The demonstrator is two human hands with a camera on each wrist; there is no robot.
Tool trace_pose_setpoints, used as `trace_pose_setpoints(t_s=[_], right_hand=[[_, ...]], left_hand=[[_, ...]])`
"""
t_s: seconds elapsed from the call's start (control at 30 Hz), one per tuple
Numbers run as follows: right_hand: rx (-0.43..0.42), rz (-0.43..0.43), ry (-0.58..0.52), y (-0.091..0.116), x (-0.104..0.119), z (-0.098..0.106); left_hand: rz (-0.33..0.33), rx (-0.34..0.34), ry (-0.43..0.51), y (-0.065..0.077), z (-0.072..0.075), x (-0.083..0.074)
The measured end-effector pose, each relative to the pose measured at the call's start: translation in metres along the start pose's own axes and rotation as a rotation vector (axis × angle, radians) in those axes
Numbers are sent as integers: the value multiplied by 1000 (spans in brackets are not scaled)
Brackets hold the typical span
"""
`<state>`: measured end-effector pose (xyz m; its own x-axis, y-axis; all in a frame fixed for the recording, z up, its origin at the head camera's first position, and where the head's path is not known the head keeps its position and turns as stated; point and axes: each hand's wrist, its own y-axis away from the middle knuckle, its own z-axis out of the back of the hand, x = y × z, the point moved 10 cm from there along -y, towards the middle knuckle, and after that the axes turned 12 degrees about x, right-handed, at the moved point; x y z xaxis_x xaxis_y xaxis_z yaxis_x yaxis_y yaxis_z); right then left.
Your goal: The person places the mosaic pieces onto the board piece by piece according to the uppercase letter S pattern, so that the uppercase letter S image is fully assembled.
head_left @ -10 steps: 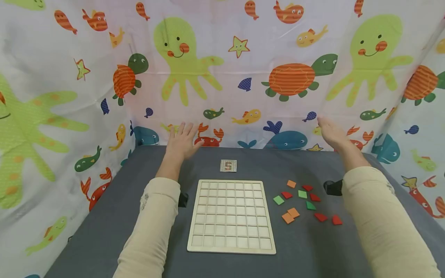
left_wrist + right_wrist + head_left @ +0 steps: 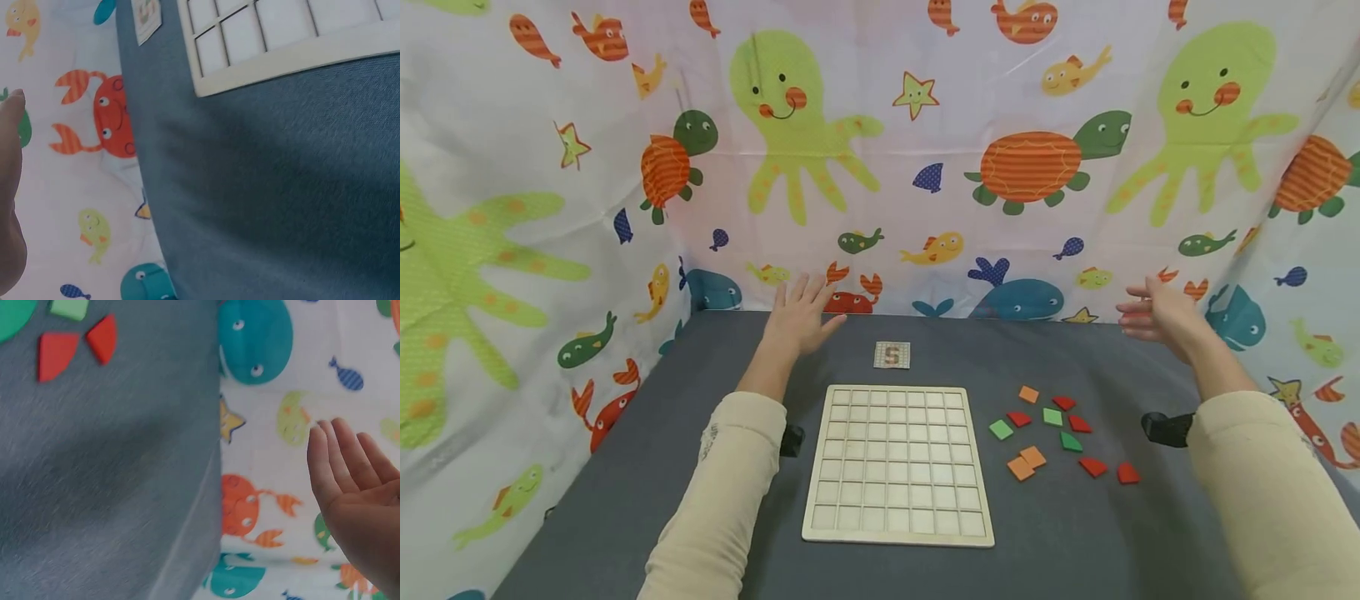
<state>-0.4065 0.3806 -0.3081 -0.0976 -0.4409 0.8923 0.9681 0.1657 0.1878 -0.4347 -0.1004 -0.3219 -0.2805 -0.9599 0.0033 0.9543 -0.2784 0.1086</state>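
- Wooden grid board (image 2: 898,462): lower centre of the head view, flat on the grey tabletop (image 2: 700,417), its visible cells bare and pale.
- Patterned fabric backdrop (image 2: 850,50), printed with octopuses, turtles, crabs and fish, runs from the left edge across the top to the right edge.
- Cream left sleeve (image 2: 707,508), lower left of the frame, with a black wrist camera (image 2: 791,440) just beside the board's left edge.
- Left hand (image 2: 799,321), left of centre, raised near the table's far edge: fingers straight and slightly spread, thumb out to the side.
- Small square card (image 2: 892,355) with a reddish "S" on a grid, centre of the frame, just beyond the board.
- Loose tiles, right of the board: two light green squares (image 2: 1001,429), three orange squares (image 2: 1028,394), two of these touching, five red quarter-round tiles (image 2: 1093,467) and one dark green quarter-round tile (image 2: 1071,442).
- Right hand (image 2: 1165,312), right of the frame, raised well apart from the tiles: fingers extended side by side, gently bent.
- Cream right sleeve (image 2: 1270,492), lower right, with a second black wrist camera (image 2: 1167,429).
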Motion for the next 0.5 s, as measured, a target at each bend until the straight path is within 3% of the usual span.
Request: trace_pose_setpoints(t_s=[0.13,0.37,0.5], right_hand=[[72,-18,-66,8,-24,1],[244,-116,-172,17,-61,-11],[316,-156,-217,27,-80,-15]], left_hand=[[-33,20,12,-2,-11,-8],[-114,10,160,-1,-30,-20],[-151,28,196,1,-44,-26]])
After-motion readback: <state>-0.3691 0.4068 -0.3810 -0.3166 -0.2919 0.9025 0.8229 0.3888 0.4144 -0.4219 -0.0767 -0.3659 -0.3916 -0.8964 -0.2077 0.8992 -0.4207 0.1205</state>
